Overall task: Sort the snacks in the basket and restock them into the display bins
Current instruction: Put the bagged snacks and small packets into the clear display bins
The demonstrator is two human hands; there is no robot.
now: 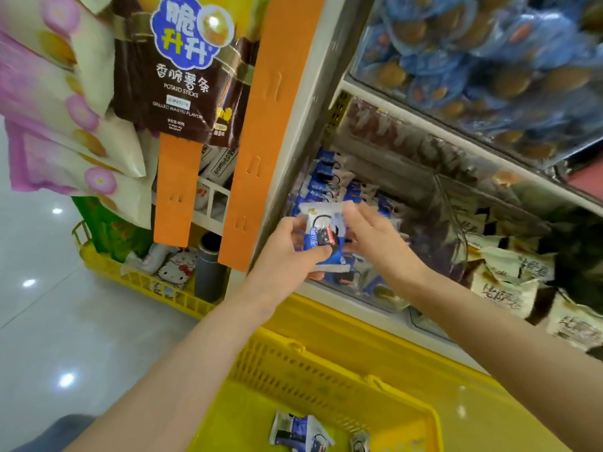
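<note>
Both hands hold a small stack of blue-and-white snack packets (323,236) over the clear display bin (359,301) that is filled with the same packets. My left hand (293,249) grips the stack from the left and below, thumb on its front. My right hand (368,233) pinches its right edge. Below me, the yellow basket (326,383) has two loose packets, one blue-and-white (298,430) and a smaller one (359,443) at the frame's bottom edge.
To the right, a neighbouring bin holds cream-and-brown packets (509,288). An upper bin (489,60) holds blue packets. Orange hanging strips (257,141) carry a brown potato-sticks bag (176,70). A second yellow basket (146,282) with mixed goods stands on the floor at left.
</note>
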